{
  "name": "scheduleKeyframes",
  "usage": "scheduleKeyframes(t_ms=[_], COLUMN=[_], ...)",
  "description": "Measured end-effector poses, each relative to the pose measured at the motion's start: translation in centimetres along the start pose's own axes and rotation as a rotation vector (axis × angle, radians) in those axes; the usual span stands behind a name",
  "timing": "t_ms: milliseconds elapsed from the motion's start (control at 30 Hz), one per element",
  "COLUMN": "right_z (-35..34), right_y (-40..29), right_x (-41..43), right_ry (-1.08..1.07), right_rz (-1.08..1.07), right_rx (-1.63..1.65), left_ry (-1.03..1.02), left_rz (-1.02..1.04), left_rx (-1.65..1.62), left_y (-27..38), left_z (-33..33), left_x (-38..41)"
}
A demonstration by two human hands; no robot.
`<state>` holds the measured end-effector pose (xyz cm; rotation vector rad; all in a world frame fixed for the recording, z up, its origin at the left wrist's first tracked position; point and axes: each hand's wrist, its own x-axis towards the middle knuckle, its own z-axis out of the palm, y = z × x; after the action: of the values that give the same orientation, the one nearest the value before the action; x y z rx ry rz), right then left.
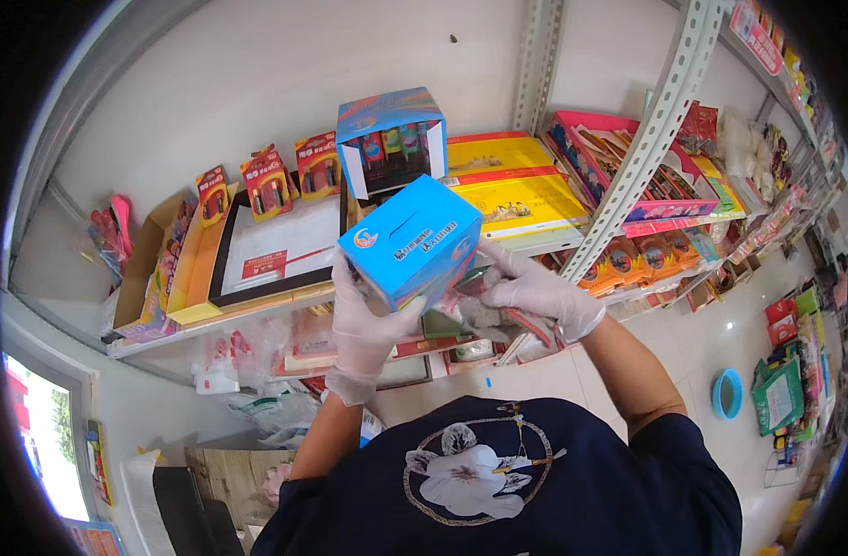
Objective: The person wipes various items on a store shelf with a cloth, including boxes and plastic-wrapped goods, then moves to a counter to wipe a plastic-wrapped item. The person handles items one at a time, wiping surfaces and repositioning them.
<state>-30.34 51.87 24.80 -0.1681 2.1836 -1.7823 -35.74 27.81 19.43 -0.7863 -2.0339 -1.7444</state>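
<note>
My left hand (368, 330), in a thin translucent glove, holds a blue cardboard box (410, 240) by its near left side, above the shelf front. In a like glove, my right hand (538, 292) grips a grey cloth (490, 316) with red edging, and its extended fingers are at the box's right side. Behind the held box, a similar blue display box (392, 115) with an open front stands on the shelf, with colourful packets inside. Yellow flat boxes (528, 201) lie to its right. Battery blister packs (267, 187) stand to its left, behind a black-framed tray (285, 243).
A perforated metal upright (646, 132) rises at right, near a pink box of pens (674, 201). Orange packets (632, 260) sit on the shelf below. Plastic bags (285, 410) lie low at left. A blue basin (727, 394) stands on the floor at right.
</note>
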Motion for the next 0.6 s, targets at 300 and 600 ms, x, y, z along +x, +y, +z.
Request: scheduleKeyframes(t_ms=[300,600], right_z=[0.7,-5.3], right_y=[-0.3,0.8], right_x=[-1.7,-3.8], right_ry=[0.133,0.465], right_rz=[-0.102,-0.174], right_rx=[0.131,0.308], left_ry=[-0.030,-0.173], left_rz=[-0.055,-0.071], left_rx=[-0.169,-0.067], left_y=[3.6,3.2], left_z=[1.8,9.9], left_x=[0.9,6.1])
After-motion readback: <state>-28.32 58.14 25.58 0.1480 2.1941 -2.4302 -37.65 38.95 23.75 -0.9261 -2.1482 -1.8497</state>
